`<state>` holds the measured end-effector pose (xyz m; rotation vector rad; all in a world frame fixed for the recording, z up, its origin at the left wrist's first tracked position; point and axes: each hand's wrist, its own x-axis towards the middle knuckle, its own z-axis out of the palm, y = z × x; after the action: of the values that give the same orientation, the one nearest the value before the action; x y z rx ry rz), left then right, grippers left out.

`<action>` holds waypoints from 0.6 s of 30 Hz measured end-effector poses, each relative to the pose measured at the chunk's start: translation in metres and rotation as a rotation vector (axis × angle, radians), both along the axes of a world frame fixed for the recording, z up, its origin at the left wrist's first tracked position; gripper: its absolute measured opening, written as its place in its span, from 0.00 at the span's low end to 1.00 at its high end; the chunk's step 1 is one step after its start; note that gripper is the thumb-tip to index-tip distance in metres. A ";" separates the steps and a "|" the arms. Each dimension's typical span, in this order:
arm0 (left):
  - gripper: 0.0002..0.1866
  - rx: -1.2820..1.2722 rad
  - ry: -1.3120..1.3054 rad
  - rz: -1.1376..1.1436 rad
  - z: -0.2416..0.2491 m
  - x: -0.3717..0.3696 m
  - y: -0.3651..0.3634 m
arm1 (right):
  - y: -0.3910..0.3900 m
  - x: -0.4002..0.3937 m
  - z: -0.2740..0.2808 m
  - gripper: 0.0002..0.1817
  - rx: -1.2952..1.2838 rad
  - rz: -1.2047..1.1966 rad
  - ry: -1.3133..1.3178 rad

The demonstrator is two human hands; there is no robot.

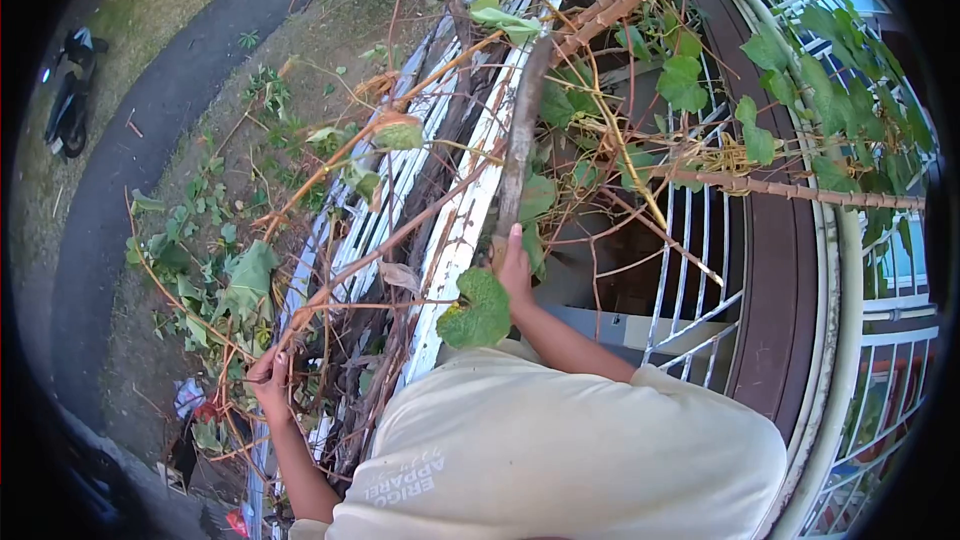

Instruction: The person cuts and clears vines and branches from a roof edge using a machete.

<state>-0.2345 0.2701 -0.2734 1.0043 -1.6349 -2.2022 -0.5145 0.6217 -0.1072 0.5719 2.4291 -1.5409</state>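
Observation:
My left hand [270, 380] is low on the left, its fingers closed around a brown vine stem [345, 270] that slants up to the right across the railing. Drooping green leaves [250, 278] hang near it. In the middle, my right hand [515, 268] is wrapped around the lower end of a thick grey-brown branch [525, 130], thumb pointing up along it. A broad green leaf [474, 310] hangs just left of my right forearm and covers part of the white railing. The palm side of my right hand is hidden.
A peeling white slatted railing [465, 225] runs beneath the vines. White metal bars [680, 240] and a brown beam [775, 310] stand right. A thorny-looking stem [790, 188] crosses there. Far below left lie a paved path [100, 210] and a parked motorbike [72, 95].

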 end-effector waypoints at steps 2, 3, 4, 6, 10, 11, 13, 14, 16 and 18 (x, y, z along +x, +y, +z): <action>0.14 0.005 -0.011 -0.031 0.010 -0.001 -0.004 | 0.002 -0.013 0.008 0.43 -0.102 -0.035 -0.077; 0.14 0.025 0.002 -0.017 0.012 -0.002 -0.003 | 0.007 -0.014 0.013 0.43 -0.193 -0.085 -0.165; 0.14 0.023 -0.001 -0.025 0.007 0.000 -0.002 | 0.014 -0.018 0.021 0.43 -0.196 -0.093 -0.167; 0.15 -0.009 -0.002 0.022 -0.003 0.004 -0.002 | 0.022 -0.036 0.040 0.41 -0.099 -0.016 -0.170; 0.17 -0.006 -0.048 0.012 -0.013 0.010 -0.004 | 0.020 -0.055 0.069 0.41 -0.036 -0.033 0.075; 0.17 -0.016 -0.030 0.023 -0.017 0.009 -0.002 | 0.021 -0.058 0.068 0.42 -0.012 -0.034 0.139; 0.16 0.011 -0.040 0.003 -0.011 0.008 -0.006 | 0.024 -0.057 0.045 0.44 0.129 -0.047 0.132; 0.16 0.040 -0.055 -0.011 -0.007 0.006 -0.006 | 0.028 -0.056 0.033 0.45 0.276 0.062 -0.054; 0.16 0.009 -0.031 0.012 -0.011 0.007 -0.005 | 0.033 -0.056 0.025 0.42 0.082 0.062 -0.202; 0.15 -0.019 -0.011 0.040 -0.014 0.006 -0.004 | 0.034 -0.064 0.030 0.42 0.055 0.082 -0.204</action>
<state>-0.2283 0.2664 -0.2876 1.0367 -1.6224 -2.1555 -0.5788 0.6553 -0.0768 0.5997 2.3162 -1.3191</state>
